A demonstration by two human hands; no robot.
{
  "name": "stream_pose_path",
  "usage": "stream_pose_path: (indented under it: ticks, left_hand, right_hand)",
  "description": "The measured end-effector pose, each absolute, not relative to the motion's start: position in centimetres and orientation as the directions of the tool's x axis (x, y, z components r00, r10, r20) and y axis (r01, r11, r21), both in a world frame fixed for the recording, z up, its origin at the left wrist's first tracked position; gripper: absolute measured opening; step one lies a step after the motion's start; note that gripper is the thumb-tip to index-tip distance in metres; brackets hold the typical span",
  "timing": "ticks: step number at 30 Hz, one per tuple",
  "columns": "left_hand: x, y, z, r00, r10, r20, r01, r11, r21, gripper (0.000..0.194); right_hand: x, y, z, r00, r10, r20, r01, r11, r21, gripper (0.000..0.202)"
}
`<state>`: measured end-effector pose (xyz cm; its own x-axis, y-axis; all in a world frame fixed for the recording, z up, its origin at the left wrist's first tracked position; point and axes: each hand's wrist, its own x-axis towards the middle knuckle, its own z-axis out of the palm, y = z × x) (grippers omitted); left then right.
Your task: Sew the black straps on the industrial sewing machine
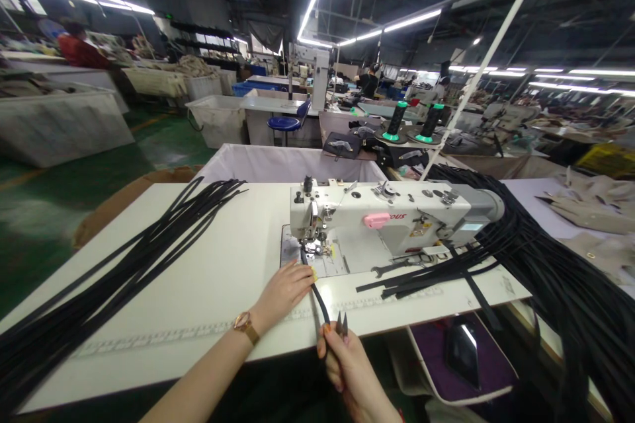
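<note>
A narrow black strap [321, 303] runs from the presser foot of a white sewing machine [347, 208] toward me. My left hand [286, 289], with a watch on its wrist, has its fingers closed together on the strap just in front of the foot. Something small and yellow shows at its fingertips. Nearer the table's front edge, my right hand [347, 357] pinches the strap between thumb and finger. Thread snips [342, 324] are also in that hand, blades pointing up. Part of their handle is hidden in the palm.
Black strap bundles lie on the white table, one at left [133, 258], one at right [516, 238]. A wrench [397, 266] rests beside the machine. A phone [461, 350] sits on a purple surface below. Thread cones [395, 122] stand behind. Other people are far off.
</note>
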<state>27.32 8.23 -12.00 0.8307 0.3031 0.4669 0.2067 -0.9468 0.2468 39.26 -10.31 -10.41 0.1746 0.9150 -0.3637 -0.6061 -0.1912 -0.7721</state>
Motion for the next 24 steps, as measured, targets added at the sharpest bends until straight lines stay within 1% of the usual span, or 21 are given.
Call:
stream_pose_path:
  ticks: [2, 4, 8, 11, 13, 16, 20, 24]
  left_hand:
    - [27.5, 8.0, -11.9, 0.832, 0.286, 0.475, 0.181, -0.950, 0.255, 0.025]
    - [27.6, 7.6, -11.5, 0.843, 0.267, 0.467, 0.140, -0.947, 0.289, 0.024]
    - [27.6, 6.6, -10.1, 0.895, 0.228, 0.382, 0.051, -0.906, 0.420, 0.019]
    - [27.7, 6.1, -8.6, 0.930, 0.218, 0.297, 0.038, -0.858, 0.512, 0.020]
    - [27.8, 6.1, -7.5, 0.935, 0.241, 0.260, 0.049, -0.815, 0.577, 0.019]
    - [28.3, 6.2, -6.0, 0.930, 0.288, 0.227, 0.064, -0.737, 0.672, 0.018]
    - [29.1, 6.4, -4.9, 0.913, 0.363, 0.186, 0.105, -0.650, 0.753, 0.022]
    - [29.5, 6.7, -4.9, 0.898, 0.420, 0.134, 0.148, -0.574, 0.805, 0.025]
  right_hand:
    - [39.5, -10.9, -10.8, 0.194, 0.905, -0.379, -0.575, -0.209, -0.791, 0.039]
    - [40.0, -11.0, -11.0, 0.215, 0.902, -0.374, -0.505, -0.225, -0.833, 0.042]
    - [41.2, -10.4, -10.7, 0.311, 0.917, -0.249, -0.237, -0.179, -0.955, 0.046]
    - [42.3, -10.0, -9.4, 0.338, 0.924, -0.178, -0.039, -0.176, -0.984, 0.035]
    - [43.0, -9.7, -8.2, 0.294, 0.944, -0.151, 0.062, -0.177, -0.982, 0.029]
    - [44.0, -9.3, -6.9, 0.207, 0.971, -0.118, 0.116, -0.144, -0.983, 0.030]
    - [45.1, -8.7, -6.2, 0.154, 0.985, -0.073, 0.156, -0.097, -0.983, 0.033]
    - [45.7, -7.9, -6.4, 0.127, 0.990, -0.061, 0.079, -0.072, -0.994, 0.033]
